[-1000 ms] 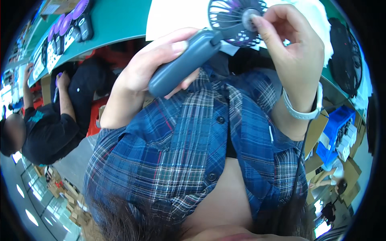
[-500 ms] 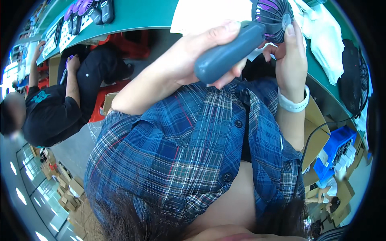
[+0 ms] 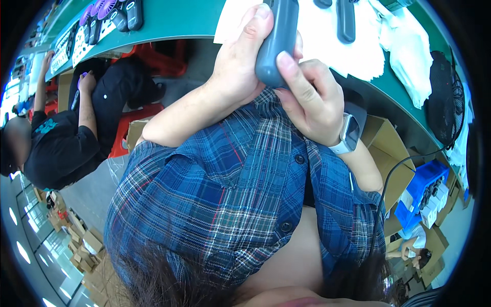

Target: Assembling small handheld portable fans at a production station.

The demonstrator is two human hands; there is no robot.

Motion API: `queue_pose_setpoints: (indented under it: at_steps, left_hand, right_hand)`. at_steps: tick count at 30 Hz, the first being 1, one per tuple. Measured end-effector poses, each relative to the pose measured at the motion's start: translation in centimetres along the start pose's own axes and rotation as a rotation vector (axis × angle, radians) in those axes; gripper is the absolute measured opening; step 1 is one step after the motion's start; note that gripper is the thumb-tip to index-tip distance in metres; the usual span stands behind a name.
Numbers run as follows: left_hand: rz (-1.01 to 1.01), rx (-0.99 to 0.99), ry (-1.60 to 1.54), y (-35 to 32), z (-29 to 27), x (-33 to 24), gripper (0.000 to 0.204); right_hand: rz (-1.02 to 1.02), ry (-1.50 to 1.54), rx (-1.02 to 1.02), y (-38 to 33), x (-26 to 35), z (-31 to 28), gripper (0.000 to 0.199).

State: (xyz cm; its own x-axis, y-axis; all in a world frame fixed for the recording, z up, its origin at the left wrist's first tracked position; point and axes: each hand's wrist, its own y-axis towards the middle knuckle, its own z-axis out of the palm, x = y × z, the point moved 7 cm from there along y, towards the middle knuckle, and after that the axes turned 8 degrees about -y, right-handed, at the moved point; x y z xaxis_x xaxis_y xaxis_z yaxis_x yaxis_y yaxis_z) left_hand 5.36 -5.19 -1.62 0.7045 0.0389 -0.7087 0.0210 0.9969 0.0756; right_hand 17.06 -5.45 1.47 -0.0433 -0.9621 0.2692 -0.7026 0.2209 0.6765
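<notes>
Green worktop (image 3: 179, 23) curves across the top of view, from 10 to 2 o'clock. At 9 o'clock a co-worker in a black shirt (image 3: 56, 148) sits at the same worktop; purple-bladed fans (image 3: 97, 9) lie in a row at 11 o'clock. Left hand (image 3: 240, 66), just left of 12 o'clock, is wrapped round the grey-blue fan handle (image 3: 276, 41), thumb pressed along its left side. Right hand (image 3: 309, 97), wearing a white wristwatch (image 3: 349, 134), closes on the handle's lower end from the right, index finger laid across the base. Both hands are clamped on the one handle, touching each other, held up close over the plaid shirt (image 3: 230, 189). Fan head is cut off by the top edge. White sheet (image 3: 358, 51) with dark handles (image 3: 346, 20) lies at 1 o'clock.

Step in hand, by my reading: checking or working the handle's base end. Next move likely calls for a steady left grip while right fingers act on the base.
</notes>
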Motion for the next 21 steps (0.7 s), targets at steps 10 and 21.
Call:
queue_pose_setpoints:
  at_steps: [10,21]
  left_hand:
    - [0.180,0.177,0.081,0.4,1.3,-1.2,0.044]
    - [0.994,0.487,0.768,2.4,3.5,-1.9,0.030]
  right_hand:
    - [0.180,0.467,0.028,-0.8,-1.9,-0.6,0.049]
    - [0.635,1.171,-0.149,-1.5,-5.2,-1.7,0.060]
